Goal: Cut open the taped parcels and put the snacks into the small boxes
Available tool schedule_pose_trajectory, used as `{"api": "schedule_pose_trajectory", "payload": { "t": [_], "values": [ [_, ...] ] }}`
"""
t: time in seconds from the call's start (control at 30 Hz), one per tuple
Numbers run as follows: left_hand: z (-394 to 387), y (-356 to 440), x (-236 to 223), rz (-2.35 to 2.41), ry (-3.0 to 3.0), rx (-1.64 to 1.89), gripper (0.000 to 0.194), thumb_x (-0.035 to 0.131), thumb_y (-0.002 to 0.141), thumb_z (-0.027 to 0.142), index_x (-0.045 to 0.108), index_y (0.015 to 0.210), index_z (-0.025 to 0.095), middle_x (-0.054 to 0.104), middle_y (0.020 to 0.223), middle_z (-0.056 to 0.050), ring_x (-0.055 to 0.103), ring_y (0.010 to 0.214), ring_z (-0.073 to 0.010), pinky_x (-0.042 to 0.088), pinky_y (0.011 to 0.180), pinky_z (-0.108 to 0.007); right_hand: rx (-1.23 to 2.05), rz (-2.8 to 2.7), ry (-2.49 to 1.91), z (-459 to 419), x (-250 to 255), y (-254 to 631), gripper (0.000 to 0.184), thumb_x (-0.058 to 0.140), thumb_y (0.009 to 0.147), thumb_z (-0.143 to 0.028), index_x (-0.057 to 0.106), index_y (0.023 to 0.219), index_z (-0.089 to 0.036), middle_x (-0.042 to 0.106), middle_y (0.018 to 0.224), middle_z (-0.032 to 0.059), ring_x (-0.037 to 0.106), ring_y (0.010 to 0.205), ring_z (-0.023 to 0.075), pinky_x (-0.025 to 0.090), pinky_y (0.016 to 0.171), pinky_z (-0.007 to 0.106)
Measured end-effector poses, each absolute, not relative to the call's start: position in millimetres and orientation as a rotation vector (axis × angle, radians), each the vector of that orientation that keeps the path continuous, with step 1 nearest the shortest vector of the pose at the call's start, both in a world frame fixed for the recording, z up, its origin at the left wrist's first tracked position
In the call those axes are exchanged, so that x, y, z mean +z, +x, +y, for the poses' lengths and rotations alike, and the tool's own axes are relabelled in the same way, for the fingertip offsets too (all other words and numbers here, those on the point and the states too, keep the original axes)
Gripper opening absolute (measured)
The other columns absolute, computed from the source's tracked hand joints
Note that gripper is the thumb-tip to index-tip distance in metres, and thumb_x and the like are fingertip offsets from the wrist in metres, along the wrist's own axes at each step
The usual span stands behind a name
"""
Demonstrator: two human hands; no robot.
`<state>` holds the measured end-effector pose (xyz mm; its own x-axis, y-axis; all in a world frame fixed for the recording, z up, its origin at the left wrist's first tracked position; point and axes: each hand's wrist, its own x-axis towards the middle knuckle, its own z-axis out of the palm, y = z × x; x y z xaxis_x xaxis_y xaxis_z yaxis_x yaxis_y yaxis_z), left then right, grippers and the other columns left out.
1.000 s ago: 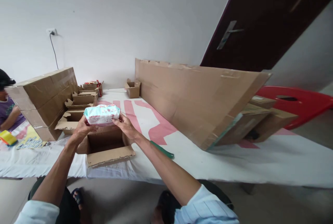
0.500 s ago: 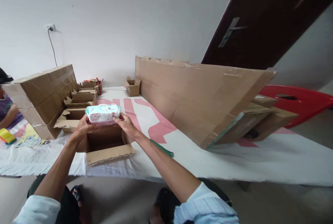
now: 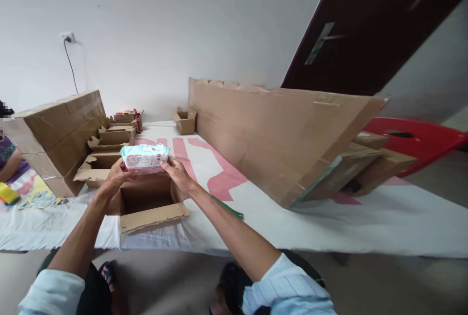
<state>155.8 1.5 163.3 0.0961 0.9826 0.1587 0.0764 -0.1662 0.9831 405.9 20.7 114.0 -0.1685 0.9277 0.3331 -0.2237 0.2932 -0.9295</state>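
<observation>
Both my hands hold a soft pack of wipes (image 3: 145, 156), white and teal with pink print, level above an open cardboard box (image 3: 148, 203). My left hand (image 3: 117, 177) grips the pack's left end and my right hand (image 3: 177, 173) grips its right end, fingers curled around it. The box stands at the near edge of the table with its flaps spread and its inside looks empty.
A row of small open boxes (image 3: 109, 147) runs back along a big taped carton (image 3: 60, 132). A long cardboard sheet (image 3: 278, 134) stands on the white cloth (image 3: 329, 222). A green tool (image 3: 228, 209) lies by my right forearm. A person's arm (image 3: 9, 159) is at far left. A red chair (image 3: 417, 142) is at right.
The pack has stayed in both hands over the open box, shifting only slightly. The view has drifted a little to the right.
</observation>
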Motion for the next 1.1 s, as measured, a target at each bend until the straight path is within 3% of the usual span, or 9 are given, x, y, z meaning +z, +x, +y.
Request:
{"api": "schedule_pose_trajectory", "payload": {
  "t": [0.1,0.3,0.5,0.73,0.83,0.97,1.1],
  "values": [
    [6.1,155.9,176.9,1.091,1.436,1.232,0.074,0.11,0.054,0.043,0.072,0.111,0.016,0.08,0.084,-0.004,0.075,0.066,-0.0194,0.064,0.062,-0.031,1.122,-1.356,-0.702,24.8,126.2,406.3,0.058,0.083,0.084,-0.072,0.08,0.117,-0.025,0.083,0.122,0.0064,0.072,0.129,0.0332,0.062,0.112,0.049],
    [4.4,158.8,201.2,1.017,1.424,1.29,0.079,0.111,0.058,0.047,0.072,0.119,0.016,0.083,0.098,-0.007,0.077,0.073,-0.0199,0.067,0.069,-0.034,1.202,-1.272,-0.606,26.7,147.0,405.8,0.065,0.088,0.081,-0.076,0.079,0.123,-0.027,0.082,0.122,0.0054,0.077,0.118,0.0295,0.071,0.096,0.045],
    [-0.9,161.1,207.6,1.012,1.42,1.304,0.083,0.113,0.053,0.05,0.073,0.117,0.015,0.083,0.095,-0.006,0.076,0.071,-0.0198,0.065,0.067,-0.034,1.183,-1.254,-0.583,23.1,151.9,407.0,0.067,0.089,0.079,-0.08,0.082,0.12,-0.027,0.083,0.116,0.0049,0.079,0.113,0.0292,0.072,0.092,0.043],
    [-3.8,157.1,200.4,1.036,1.484,1.265,0.08,0.11,0.06,0.052,0.074,0.121,0.014,0.083,0.091,-0.008,0.079,0.073,-0.0218,0.063,0.067,-0.031,1.195,-1.24,-0.587,17.8,142.1,404.4,0.071,0.088,0.077,-0.082,0.082,0.122,-0.027,0.083,0.12,0.0058,0.079,0.112,0.03,0.072,0.093,0.046],
    [-4.5,154.4,194.6,1.084,1.481,1.238,0.078,0.11,0.056,0.05,0.075,0.116,0.014,0.083,0.089,-0.007,0.078,0.072,-0.0219,0.063,0.064,-0.031,1.198,-1.247,-0.596,13.6,135.1,402.7,0.069,0.087,0.079,-0.081,0.082,0.121,-0.026,0.084,0.118,0.0058,0.078,0.114,0.0314,0.069,0.101,0.05],
    [-6.1,151.5,183.4,1.109,1.462,1.212,0.072,0.109,0.056,0.048,0.075,0.111,0.015,0.081,0.087,-0.005,0.075,0.066,-0.0185,0.063,0.061,-0.029,1.122,-1.271,-0.601,8.9,126.4,399.9,0.06,0.085,0.083,-0.076,0.083,0.115,-0.025,0.085,0.118,0.0063,0.075,0.125,0.0327,0.056,0.121,0.053],
    [-13.3,146.7,173.8,1.111,1.456,1.169,0.074,0.107,0.062,0.048,0.074,0.118,0.015,0.083,0.095,-0.007,0.076,0.07,-0.0188,0.064,0.063,-0.029,1.102,-1.302,-0.639,5.1,122.1,398.1,0.056,0.086,0.083,-0.069,0.081,0.116,-0.024,0.084,0.121,0.0085,0.074,0.123,0.0329,0.057,0.116,0.051]
  ]
}}
